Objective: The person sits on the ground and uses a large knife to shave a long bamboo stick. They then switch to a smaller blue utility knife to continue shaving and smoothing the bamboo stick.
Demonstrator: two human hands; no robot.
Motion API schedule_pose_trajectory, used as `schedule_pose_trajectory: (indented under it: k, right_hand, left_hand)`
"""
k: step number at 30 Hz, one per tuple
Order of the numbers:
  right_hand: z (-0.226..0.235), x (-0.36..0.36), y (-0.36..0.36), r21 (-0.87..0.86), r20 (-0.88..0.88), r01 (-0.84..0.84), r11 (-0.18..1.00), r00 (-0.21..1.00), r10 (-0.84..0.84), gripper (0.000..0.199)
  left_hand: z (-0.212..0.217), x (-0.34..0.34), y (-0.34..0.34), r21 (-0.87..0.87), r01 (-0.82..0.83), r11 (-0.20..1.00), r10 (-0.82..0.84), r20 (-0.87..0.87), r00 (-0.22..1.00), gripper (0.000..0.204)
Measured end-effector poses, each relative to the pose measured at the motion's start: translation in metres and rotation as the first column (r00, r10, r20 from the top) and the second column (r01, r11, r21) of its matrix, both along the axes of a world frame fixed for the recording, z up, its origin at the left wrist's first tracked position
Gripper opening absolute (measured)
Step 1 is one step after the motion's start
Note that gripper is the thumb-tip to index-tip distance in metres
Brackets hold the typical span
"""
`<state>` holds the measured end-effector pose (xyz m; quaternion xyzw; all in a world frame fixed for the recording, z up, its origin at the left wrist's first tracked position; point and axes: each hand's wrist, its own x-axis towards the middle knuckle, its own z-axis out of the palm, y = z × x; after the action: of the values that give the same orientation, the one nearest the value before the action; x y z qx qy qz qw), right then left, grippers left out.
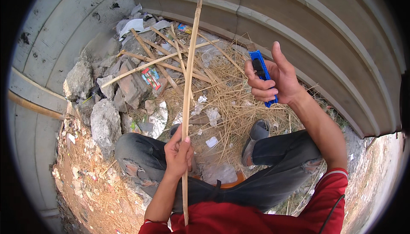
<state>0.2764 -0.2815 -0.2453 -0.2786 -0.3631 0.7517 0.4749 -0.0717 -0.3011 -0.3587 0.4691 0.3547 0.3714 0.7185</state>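
Note:
A long, narrow strip of split bamboo (pixel 191 71) stands nearly upright across the middle, its lower end reaching down to my red shirt. Around its lower part my left hand (pixel 178 152) is closed, thumb lying along the strip. Off to the right, well apart from the bamboo, my right hand (pixel 277 78) grips a blue utility knife (pixel 262 73) with a black slider. The fingers wrap round the knife's body while the thumb points up. Whether any blade sticks out I cannot make out.
Several bamboo pieces (pixel 158 61) lie crossed on rubble ahead. Broken concrete chunks (pixel 106 120) sit at the left, beside a colourful wrapper (pixel 150 78). Straw shavings (pixel 232 105) and paper scraps cover the ground between my feet. Corrugated metal sheets (pixel 294 16) wall off the far and right sides.

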Motion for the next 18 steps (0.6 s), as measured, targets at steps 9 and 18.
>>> schedule_pose_trajectory:
  k: [9,18]
  right_hand:
    - [0.011,-0.015,-0.006,-0.058,-0.175,-0.135,0.989,0.977,0.123,0.093]
    - [0.013,-0.022,-0.009,-0.005,-0.152,-0.066,0.998,0.986,0.064,0.067]
  left_hand:
    - [-0.002,0.014,-0.001,0.088,0.018,0.996,0.005,-0.257,0.966,0.056]
    - [0.009,0.01,0.002,0.035,0.018,0.999,-0.014,-0.115,0.993,0.059]
